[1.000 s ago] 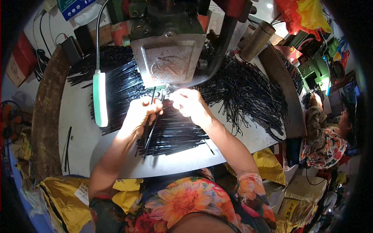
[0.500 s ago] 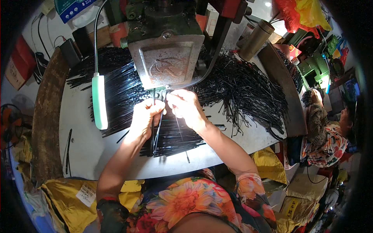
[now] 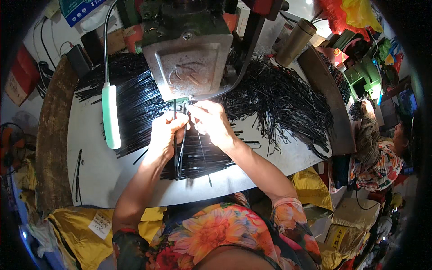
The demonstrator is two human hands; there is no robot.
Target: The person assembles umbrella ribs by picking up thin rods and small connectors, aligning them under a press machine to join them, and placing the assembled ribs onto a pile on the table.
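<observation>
Right under the metal head of a green bench press [image 3: 191, 67], both of my hands work close together. My left hand [image 3: 165, 132] is closed, thumb against fingers, on thin black rods [image 3: 181, 155] that look like umbrella ribs. Their upper ends reach to the small tooling below the press head. Beside it my right hand [image 3: 212, 123] pinches another slender black rod [image 3: 203, 155], which hangs down toward me at a slant. The fingertips partly hide where the rods meet. A layer of similar rods [image 3: 216, 166] lies crosswise on the table beneath my hands.
Large heaps of black rods lie left [image 3: 130, 103] and right [image 3: 288, 99] on the white table [image 3: 121, 180]. A lit lamp [image 3: 110, 117] hangs at left; a metal flask [image 3: 295, 42] stands back right. Wooden boards edge the table. Another person [image 3: 378, 157] works at far right.
The view has shifted slightly, so the press and lamp sit a little farther left. The rod in my right hand has swung slightly left at its lower end. Both hands keep their grip.
</observation>
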